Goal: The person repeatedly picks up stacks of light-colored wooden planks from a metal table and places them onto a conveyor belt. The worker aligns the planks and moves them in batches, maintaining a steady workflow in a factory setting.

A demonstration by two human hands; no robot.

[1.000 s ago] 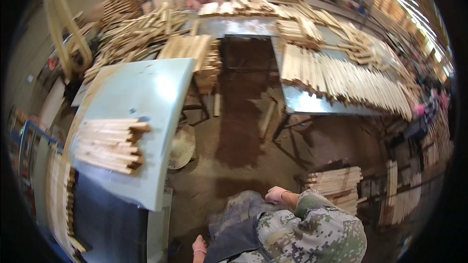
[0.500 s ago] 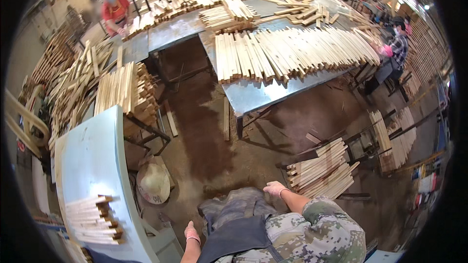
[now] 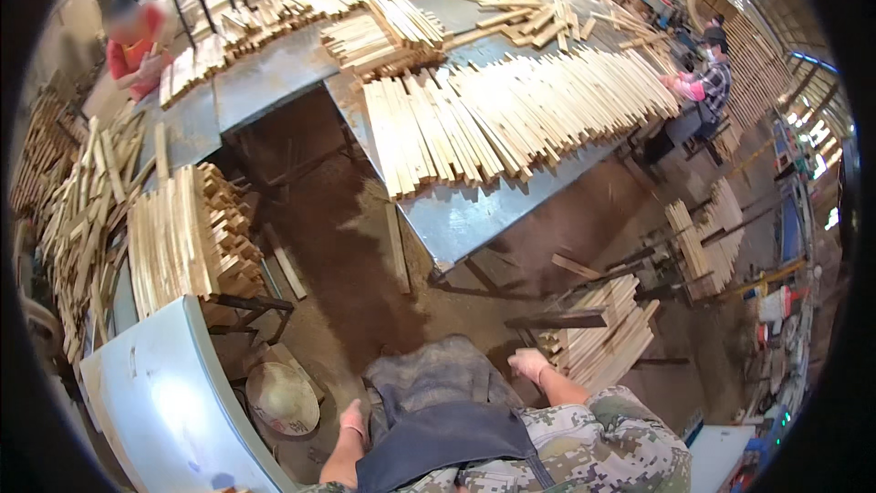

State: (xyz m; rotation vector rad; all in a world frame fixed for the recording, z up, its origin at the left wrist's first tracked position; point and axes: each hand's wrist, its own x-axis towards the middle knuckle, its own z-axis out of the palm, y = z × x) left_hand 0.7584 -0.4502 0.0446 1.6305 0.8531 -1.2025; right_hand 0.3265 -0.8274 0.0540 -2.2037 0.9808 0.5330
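Observation:
Both my hands hang beside my body in thin pale gloves, with nothing visible in either. My left hand (image 3: 353,420) is low, left of my dark apron (image 3: 447,443), its fingers loosely stretched. To the right, my right hand (image 3: 527,363) is held out from my body with relaxed fingers. It looks nearest to a stack of pale wooden strips (image 3: 602,333) on a low dark rack; I cannot see it touching them. Ahead, a long row of wooden strips (image 3: 511,114) covers much of a metal-topped table (image 3: 456,219).
A bare metal table (image 3: 155,402) curves along my left, with a round pale hard-hat-like object (image 3: 283,399) beside it on the floor. Stacked strips (image 3: 173,246) stand beyond. Loose strips (image 3: 397,246) lie on the floor. Two co-workers, one in red (image 3: 137,50) and one in plaid (image 3: 716,82), stand at the tables.
My viewpoint has shifted forward and turned, so the tables sit further left and nearer. The small strip pile on the left table has nearly left view. Both hands have swung slightly.

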